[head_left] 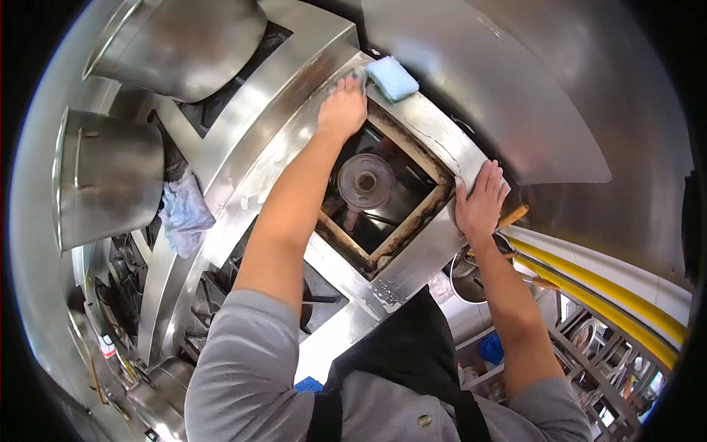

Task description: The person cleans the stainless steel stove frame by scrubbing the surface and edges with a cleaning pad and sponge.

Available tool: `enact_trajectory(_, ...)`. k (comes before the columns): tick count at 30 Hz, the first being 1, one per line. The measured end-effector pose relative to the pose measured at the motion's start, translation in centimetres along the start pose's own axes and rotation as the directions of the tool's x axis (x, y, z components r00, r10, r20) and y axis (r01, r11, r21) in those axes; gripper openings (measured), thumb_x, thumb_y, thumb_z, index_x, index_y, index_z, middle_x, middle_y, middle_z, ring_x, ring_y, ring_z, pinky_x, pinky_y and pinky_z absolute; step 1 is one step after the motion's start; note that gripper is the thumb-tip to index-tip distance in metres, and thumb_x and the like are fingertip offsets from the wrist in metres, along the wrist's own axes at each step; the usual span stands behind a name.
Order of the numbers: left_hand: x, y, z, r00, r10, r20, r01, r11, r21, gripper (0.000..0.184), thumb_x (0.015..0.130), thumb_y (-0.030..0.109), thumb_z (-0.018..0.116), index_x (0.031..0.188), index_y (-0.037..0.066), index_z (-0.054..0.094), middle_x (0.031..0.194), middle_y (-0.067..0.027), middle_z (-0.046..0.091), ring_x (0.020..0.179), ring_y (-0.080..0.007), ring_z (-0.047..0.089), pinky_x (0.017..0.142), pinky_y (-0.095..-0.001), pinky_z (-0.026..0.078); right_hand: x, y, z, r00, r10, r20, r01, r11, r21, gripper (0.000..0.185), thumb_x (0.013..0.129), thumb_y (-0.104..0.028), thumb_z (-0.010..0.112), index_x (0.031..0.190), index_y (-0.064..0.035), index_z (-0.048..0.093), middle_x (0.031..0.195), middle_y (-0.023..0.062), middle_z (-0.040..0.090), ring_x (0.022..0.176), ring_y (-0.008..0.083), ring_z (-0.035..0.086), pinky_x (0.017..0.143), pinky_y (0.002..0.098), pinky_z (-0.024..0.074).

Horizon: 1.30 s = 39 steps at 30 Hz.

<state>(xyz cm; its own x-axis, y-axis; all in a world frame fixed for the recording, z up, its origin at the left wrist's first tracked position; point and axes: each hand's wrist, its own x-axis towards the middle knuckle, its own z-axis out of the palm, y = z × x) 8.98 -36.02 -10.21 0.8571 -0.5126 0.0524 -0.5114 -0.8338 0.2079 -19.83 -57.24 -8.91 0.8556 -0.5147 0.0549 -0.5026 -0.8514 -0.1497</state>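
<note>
At the far corner of the stainless-steel stove top, my left hand presses a small grey-green scouring pad against the metal; the fingers mostly cover it. My right hand lies flat with fingers stretched over the stove's right-hand edge, holding nothing. Between the hands is a square burner opening with a browned, grimy rim and a round burner inside. A light-blue sponge rests on the rear ledge, just right of my left hand. Wet, soapy streaks show on the metal.
Two large steel pots stand on burners at the left. A bluish cloth hangs over the stove's divider. Below my right forearm are a metal container and wooden-handled tools. A yellow pipe runs along the right wall, above a rack.
</note>
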Motion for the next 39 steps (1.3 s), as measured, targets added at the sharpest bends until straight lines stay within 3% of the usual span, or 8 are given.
enact_trajectory(4,-10.0,-3.5,-0.4,0.994,0.012,-0.111,0.000,0.994,0.105,0.046,0.104,0.029,0.044,0.142,0.002,0.050,0.142,-0.0220,0.055,0.131,-0.0356,0.054,0.105,-0.0457,0.049,0.0,-0.1,0.3,1.000,0.007,-0.005,-0.007,1.000,0.006,0.081,0.098,-0.045,0.048,0.157,0.0015,0.019,0.164,0.0203,0.022,0.153,0.0341,0.018,0.125,0.0508,0.0101)
enact_trajectory(10,-2.5,-1.3,0.1,0.992,0.027,-0.127,-0.014,0.994,0.104,0.042,0.103,0.028,0.044,0.133,0.001,0.054,0.138,-0.0235,0.058,0.126,-0.0374,0.058,0.100,-0.0462,0.053,0.2,-0.1,0.5,1.000,0.027,0.012,-0.027,1.000,-0.015,0.081,0.099,-0.046,0.048,0.157,0.0022,0.019,0.164,0.0210,0.022,0.153,0.0342,0.018,0.124,0.0507,0.0101)
enact_trajectory(16,-0.5,0.6,-2.7,0.987,-0.074,0.140,0.074,0.997,0.009,0.046,0.101,0.024,0.043,0.137,-0.004,0.048,0.147,-0.0212,0.050,0.134,-0.0352,0.051,0.109,-0.0442,0.046,-0.2,0.1,0.2,1.000,-0.013,-0.015,0.013,1.000,-0.001,0.081,0.099,-0.047,0.048,0.157,0.0024,0.021,0.164,0.0214,0.023,0.153,0.0349,0.019,0.124,0.0515,0.0111)
enact_trajectory(18,-5.8,-1.8,-1.2,0.996,-0.021,-0.085,0.025,0.999,0.043,0.043,0.104,0.030,0.043,0.135,0.001,0.052,0.138,-0.0209,0.059,0.121,-0.0370,0.062,0.094,-0.0487,0.055,-0.1,0.3,0.4,1.000,-0.020,-0.015,0.020,1.000,-0.006,0.081,0.098,-0.047,0.049,0.157,0.0022,0.021,0.164,0.0213,0.022,0.153,0.0348,0.019,0.124,0.0514,0.0114)
enact_trajectory(21,-9.3,-4.1,0.6,0.983,0.059,-0.176,-0.036,0.991,0.132,0.042,0.104,0.029,0.043,0.132,0.001,0.054,0.134,-0.0222,0.060,0.119,-0.0379,0.062,0.094,-0.0481,0.055,0.1,-0.2,0.1,1.000,0.008,0.002,-0.008,1.000,-0.010,0.082,0.098,-0.047,0.050,0.157,0.0018,0.021,0.164,0.0213,0.022,0.153,0.0349,0.019,0.124,0.0515,0.0114)
enact_trajectory(27,3.0,-0.4,0.2,0.993,0.004,-0.120,0.007,0.996,0.086,0.038,0.103,0.029,0.042,0.118,0.000,0.060,0.122,-0.0239,0.065,0.110,-0.0400,0.066,0.092,-0.0479,0.056,0.2,0.0,0.3,1.000,-0.002,-0.021,0.002,1.000,0.002,0.081,0.098,-0.045,0.051,0.157,0.0022,0.020,0.163,0.0218,0.023,0.153,0.0350,0.019,0.124,0.0515,0.0107)
enact_trajectory(29,3.9,0.7,-1.7,0.996,-0.056,0.063,0.050,0.995,0.088,0.039,0.104,0.030,0.040,0.117,-0.001,0.060,0.125,-0.0255,0.063,0.106,-0.0403,0.067,0.093,-0.0483,0.056,0.0,0.1,0.0,0.999,-0.033,-0.010,0.033,0.999,0.003,0.081,0.097,-0.043,0.051,0.157,0.0024,0.020,0.163,0.0218,0.023,0.153,0.0346,0.019,0.124,0.0514,0.0106)
enact_trajectory(39,-12.2,-5.0,-0.9,0.984,-0.097,-0.152,0.119,0.982,0.148,0.043,0.102,0.028,0.046,0.132,0.000,0.059,0.132,-0.0214,0.063,0.125,-0.0378,0.060,0.105,-0.0446,0.050,0.2,-0.1,0.0,1.000,0.002,0.027,-0.001,0.999,-0.035,0.079,0.100,-0.045,0.047,0.158,0.0004,0.018,0.164,0.0207,0.022,0.153,0.0345,0.018,0.124,0.0498,0.0105)
